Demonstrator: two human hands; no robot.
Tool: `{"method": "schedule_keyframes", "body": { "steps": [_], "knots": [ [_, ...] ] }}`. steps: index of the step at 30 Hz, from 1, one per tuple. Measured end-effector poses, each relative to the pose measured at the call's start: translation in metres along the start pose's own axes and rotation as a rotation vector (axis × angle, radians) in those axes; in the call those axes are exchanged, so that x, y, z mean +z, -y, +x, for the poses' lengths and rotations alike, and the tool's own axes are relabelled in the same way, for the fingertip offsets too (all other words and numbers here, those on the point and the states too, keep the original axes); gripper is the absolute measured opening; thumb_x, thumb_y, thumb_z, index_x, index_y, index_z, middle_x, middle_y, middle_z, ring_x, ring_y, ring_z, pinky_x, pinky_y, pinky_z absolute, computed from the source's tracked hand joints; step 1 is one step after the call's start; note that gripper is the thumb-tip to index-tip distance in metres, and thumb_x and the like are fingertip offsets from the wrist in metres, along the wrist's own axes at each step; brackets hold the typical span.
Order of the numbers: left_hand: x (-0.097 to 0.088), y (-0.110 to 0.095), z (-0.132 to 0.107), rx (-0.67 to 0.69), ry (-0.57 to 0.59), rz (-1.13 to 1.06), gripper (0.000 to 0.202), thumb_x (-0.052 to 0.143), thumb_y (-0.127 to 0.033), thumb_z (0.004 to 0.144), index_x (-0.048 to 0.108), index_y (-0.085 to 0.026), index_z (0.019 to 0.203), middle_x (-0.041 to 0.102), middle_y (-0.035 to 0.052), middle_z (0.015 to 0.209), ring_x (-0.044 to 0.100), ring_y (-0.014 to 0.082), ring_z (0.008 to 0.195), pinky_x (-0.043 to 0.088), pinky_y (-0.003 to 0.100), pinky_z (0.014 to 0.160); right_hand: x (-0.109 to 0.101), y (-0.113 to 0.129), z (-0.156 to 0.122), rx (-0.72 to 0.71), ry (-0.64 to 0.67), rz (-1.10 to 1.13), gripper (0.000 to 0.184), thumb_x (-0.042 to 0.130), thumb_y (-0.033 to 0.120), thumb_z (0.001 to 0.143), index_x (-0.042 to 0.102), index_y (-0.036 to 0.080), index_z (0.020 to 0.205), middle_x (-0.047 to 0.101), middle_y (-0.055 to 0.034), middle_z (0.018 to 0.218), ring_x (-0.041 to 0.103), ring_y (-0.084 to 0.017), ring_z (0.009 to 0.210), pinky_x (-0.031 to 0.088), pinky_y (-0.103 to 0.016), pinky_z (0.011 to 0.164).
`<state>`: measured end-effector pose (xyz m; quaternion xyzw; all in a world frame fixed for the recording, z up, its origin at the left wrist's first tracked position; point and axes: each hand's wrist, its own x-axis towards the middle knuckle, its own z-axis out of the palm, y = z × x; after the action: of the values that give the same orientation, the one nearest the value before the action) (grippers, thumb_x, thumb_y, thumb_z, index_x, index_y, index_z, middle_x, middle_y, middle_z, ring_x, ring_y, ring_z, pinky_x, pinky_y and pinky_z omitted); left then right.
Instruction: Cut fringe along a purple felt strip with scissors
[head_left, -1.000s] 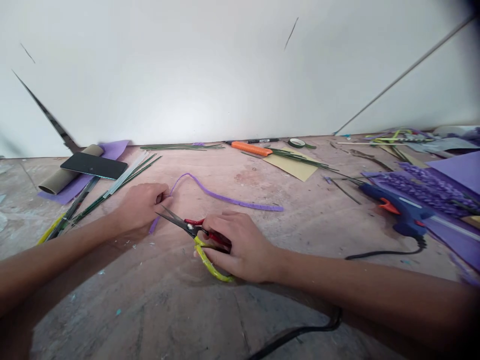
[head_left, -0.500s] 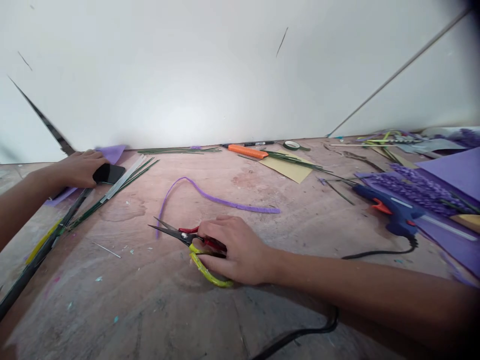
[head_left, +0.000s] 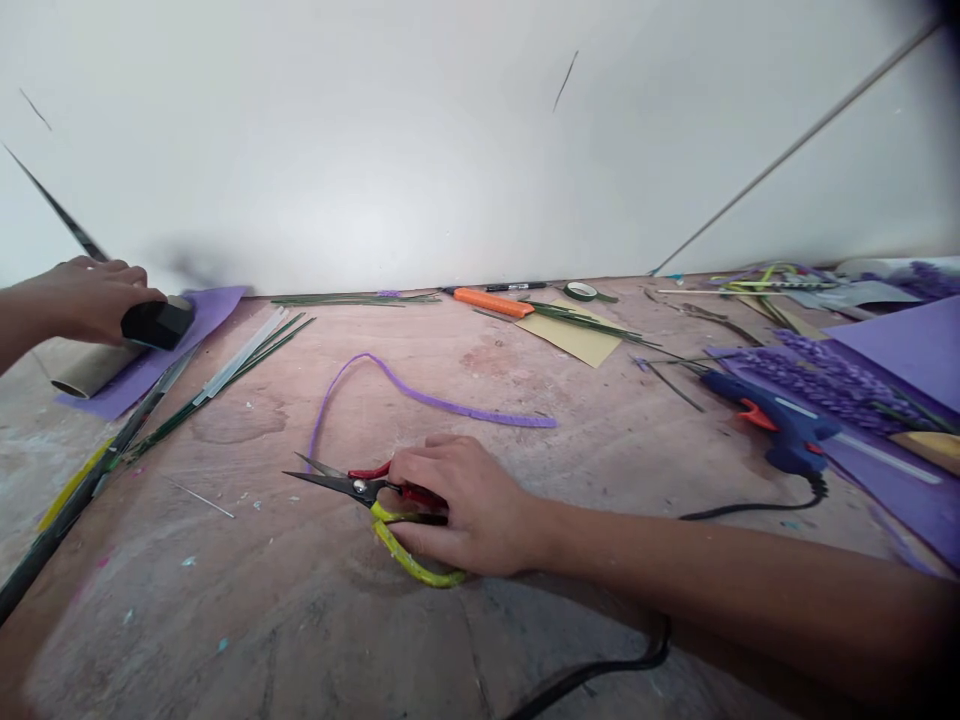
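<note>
At the far left, my left hand is closed round a glossy black phone-like object, lifted over a purple sheet. A cardboard tube lies on that sheet, just below the hand. My right hand grips scissors with one yellow and one red handle, low over the table. Their blades are slightly parted and point left. Just beyond the tips, a thin purple strip curves across the wood; the blades cover its near end.
Green wire stems and clear glue sticks lie left of centre. Along the back are an orange cutter, green tape and yellow paper. At right sit a blue glue gun, its black cord, and purple flowers.
My left hand has moved left and up with the black object, uncovering the cardboard tube. My right hand and the scissors have shifted only slightly.
</note>
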<state>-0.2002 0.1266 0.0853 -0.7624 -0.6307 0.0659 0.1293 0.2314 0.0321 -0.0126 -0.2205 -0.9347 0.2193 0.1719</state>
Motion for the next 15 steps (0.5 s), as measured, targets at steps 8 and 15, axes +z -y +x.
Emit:
{"method": "schedule_keyframes", "body": {
  "steps": [8, 15],
  "knots": [
    [0.019, -0.005, -0.009, 0.085, 0.224, 0.296, 0.069, 0.041, 0.002, 0.070, 0.048, -0.010, 0.138, 0.062, 0.0163, 0.118, 0.051, 0.0271, 0.109, 0.035, 0.041, 0.093, 0.001, -0.001, 0.000, -0.014, 0.025, -0.017, 0.024, 0.061, 0.041, 0.087, 0.056, 0.019, 0.080, 0.061, 0.0019, 0.071, 0.047, -0.013, 0.060, 0.028, -0.027, 0.062],
    [0.021, -0.010, -0.012, 0.115, 0.284, 0.320, 0.069, 0.047, -0.002, 0.062, 0.053, -0.004, 0.131, 0.061, 0.0203, 0.122, 0.049, 0.0310, 0.116, 0.038, 0.042, 0.094, 0.000, 0.000, 0.001, -0.013, 0.031, -0.008, 0.025, 0.061, 0.041, 0.087, 0.055, 0.019, 0.078, 0.061, 0.0016, 0.070, 0.049, -0.013, 0.061, 0.027, -0.027, 0.061]
  ]
}}
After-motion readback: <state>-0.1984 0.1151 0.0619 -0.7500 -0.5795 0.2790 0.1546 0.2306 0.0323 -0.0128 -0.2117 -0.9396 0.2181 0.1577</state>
